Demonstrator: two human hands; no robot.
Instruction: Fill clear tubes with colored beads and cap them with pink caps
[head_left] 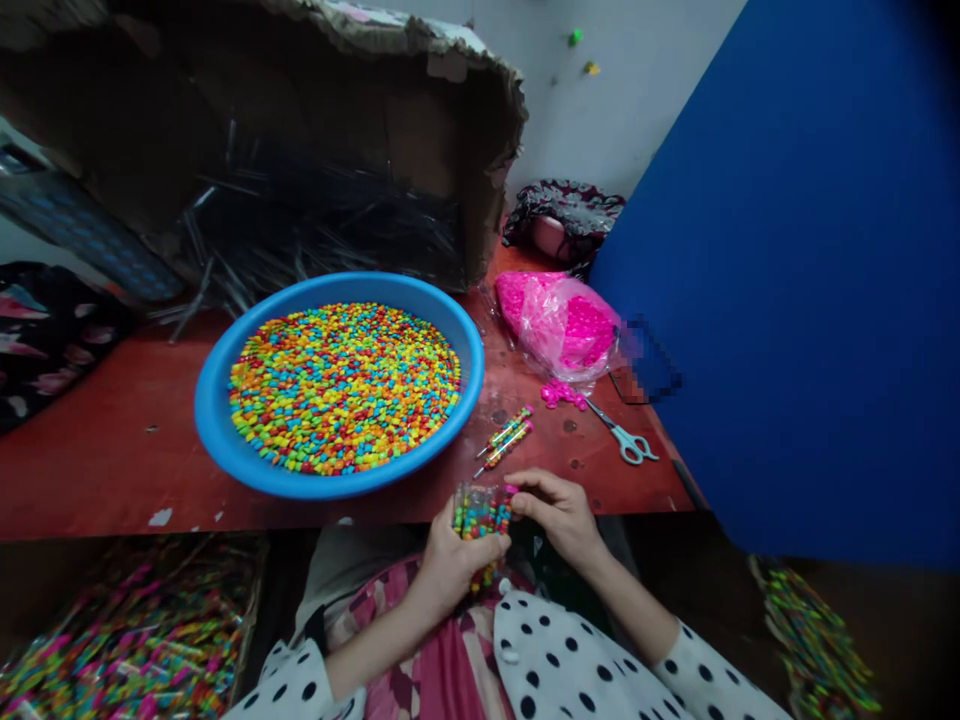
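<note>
While left hand (455,557) clamps candy tubes (480,515), right hand (561,512) touches pink cap (512,489); cannot tell whether grip pinches.

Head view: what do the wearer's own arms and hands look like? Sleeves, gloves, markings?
Left hand and right hand are both bare: no gloves. Left sleeve and right sleeve are white with round black dots and stop on the forearms, leaving the wrists uncovered. No markings made out.
</note>
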